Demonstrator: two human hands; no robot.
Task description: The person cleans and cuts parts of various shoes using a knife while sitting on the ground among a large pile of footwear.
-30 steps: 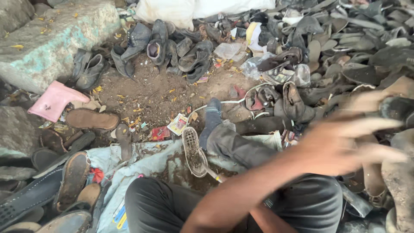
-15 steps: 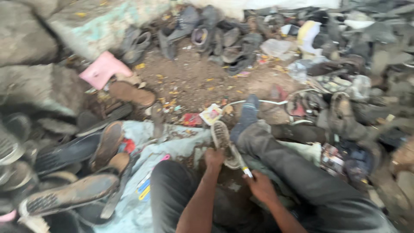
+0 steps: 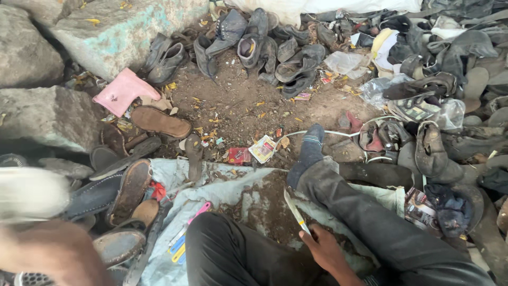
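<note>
— What is held, and where?

— A thin, flat blade-like strip with a yellowish handle is pinched in the right hand, low in the middle of the view, just above the light cloth sheet spread on the ground. Its tip is pointed up and away, toward the socked foot of the outstretched leg.

— And the other hand?

— The left hand is seen only as a blur at the lower left corner, raised close to the camera, with a pale, smeared object just above it. Whether it is spread or closed cannot be told.

— What could go wrong?

— The grip is judged light, taken near the strip's lower end; it could be dropped into the dirt on the sheet. The tip lies just beside the trouser leg, so cloth or skin might be nicked if the wrist were turned carelessly.

— Anything else nearby?

— Worn sandals are crowded along the sheet's left edge, where they could be knocked by the raised left arm.
</note>
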